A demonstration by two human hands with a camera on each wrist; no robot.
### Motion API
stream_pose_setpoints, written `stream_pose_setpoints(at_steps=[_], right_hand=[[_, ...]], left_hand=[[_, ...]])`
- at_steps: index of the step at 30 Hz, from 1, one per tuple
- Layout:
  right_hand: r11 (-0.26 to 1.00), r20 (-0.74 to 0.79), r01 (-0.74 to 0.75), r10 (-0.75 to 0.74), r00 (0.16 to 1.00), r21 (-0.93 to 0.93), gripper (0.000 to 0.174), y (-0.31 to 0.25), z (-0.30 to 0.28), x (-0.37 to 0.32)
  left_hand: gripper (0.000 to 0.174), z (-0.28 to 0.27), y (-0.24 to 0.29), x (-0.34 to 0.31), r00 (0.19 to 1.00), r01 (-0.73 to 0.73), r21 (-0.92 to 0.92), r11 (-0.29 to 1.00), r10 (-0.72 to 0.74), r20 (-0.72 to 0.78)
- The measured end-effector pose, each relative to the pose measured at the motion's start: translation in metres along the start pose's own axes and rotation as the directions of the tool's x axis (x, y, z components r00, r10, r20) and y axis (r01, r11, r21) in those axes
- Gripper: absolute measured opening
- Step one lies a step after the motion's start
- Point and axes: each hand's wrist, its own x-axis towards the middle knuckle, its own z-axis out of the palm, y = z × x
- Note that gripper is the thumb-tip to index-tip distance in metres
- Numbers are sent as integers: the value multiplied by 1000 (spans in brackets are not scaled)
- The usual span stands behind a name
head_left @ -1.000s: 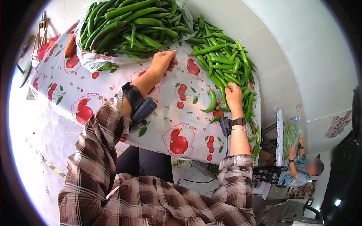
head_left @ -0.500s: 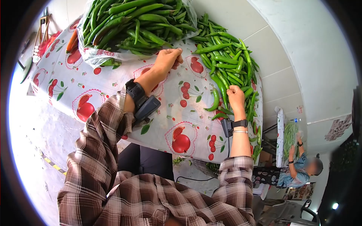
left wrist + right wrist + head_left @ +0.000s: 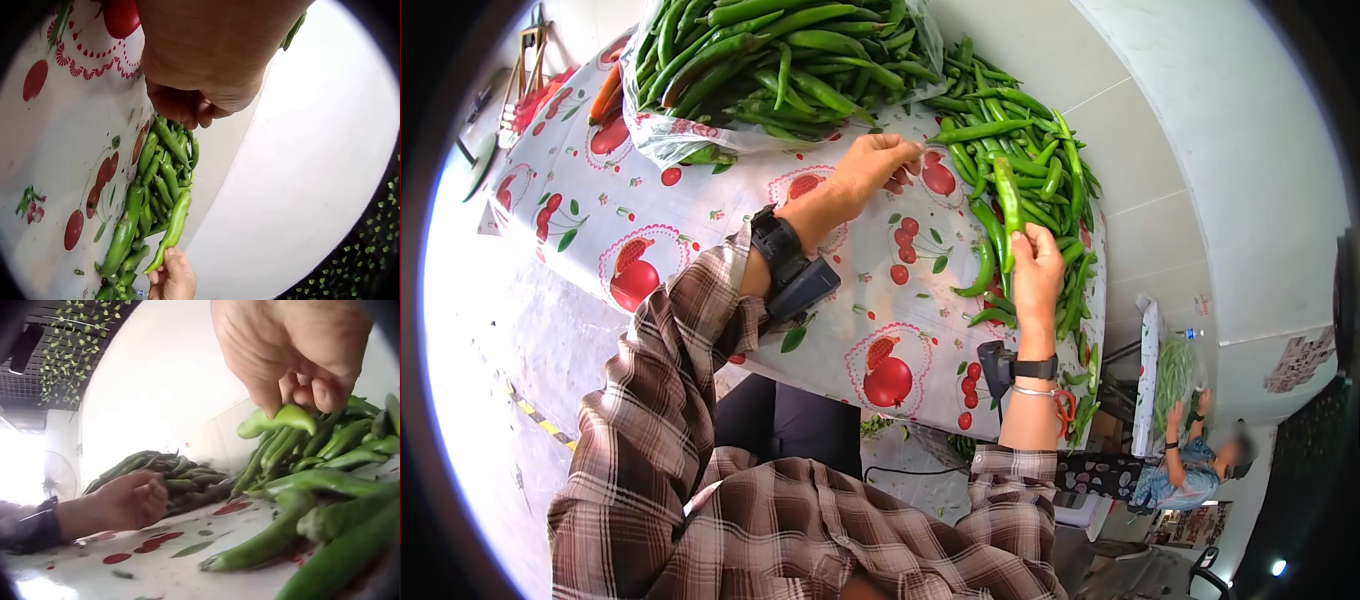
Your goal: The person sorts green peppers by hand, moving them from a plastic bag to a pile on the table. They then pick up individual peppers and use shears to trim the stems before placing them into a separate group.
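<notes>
My right hand [image 3: 1037, 282] pinches one light green pepper [image 3: 1008, 200] by its lower end, raised over the loose green peppers [image 3: 990, 130] at the table's right side. In the right wrist view this pepper [image 3: 269, 421] hangs below the thumb and fingertips. My left hand [image 3: 865, 174] is above the tablecloth, between the large bag of peppers [image 3: 800, 60] and the loose heap. Its fingers are curled, with nothing visible in them, as the left wrist view also shows of the left hand [image 3: 206, 69].
The patterned tablecloth [image 3: 860, 270] lies under both hands. Several single peppers [image 3: 995, 316] lie at the heap's near side. A wall [image 3: 1130, 150] runs beyond the table. At the far right a person [image 3: 1190, 470] handles a green bundle [image 3: 1172, 370] on another table.
My right hand has lifted a pepper from the heap and now holds it upright in the head view. My left hand has shifted slightly to the right in view, still curled.
</notes>
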Motion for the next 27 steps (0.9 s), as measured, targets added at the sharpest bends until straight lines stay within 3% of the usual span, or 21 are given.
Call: stream_pose_setpoints(at_steps=[1, 3, 4, 7, 14, 27], right_hand=[[997, 10, 72, -72, 997, -18, 13, 1, 9, -1], [995, 51, 97, -97, 994, 3, 11, -16, 30, -9], [992, 74, 123, -125, 989, 31, 11, -16, 39, -11], [985, 135, 157, -166, 977, 76, 9, -21, 61, -14], [979, 215, 91, -130, 968, 182, 10, -12, 74, -9], [966, 235, 27, -90, 968, 258, 11, -5, 70, -11]], left_hand=[[22, 3, 1, -3, 1000, -1, 1, 1000, 1, -9], [23, 9, 3, -9, 997, 1, -86, 996, 6, 81], [31, 8, 2, -9, 993, 21, -75, 997, -12, 120], [32, 7, -1, -8, 982, 42, -87, 995, -26, 186], [20, 3, -12, 0, 984, -5, -168, 986, 35, 176], [21, 7, -9, -3, 995, 11, -128, 992, 2, 102]])
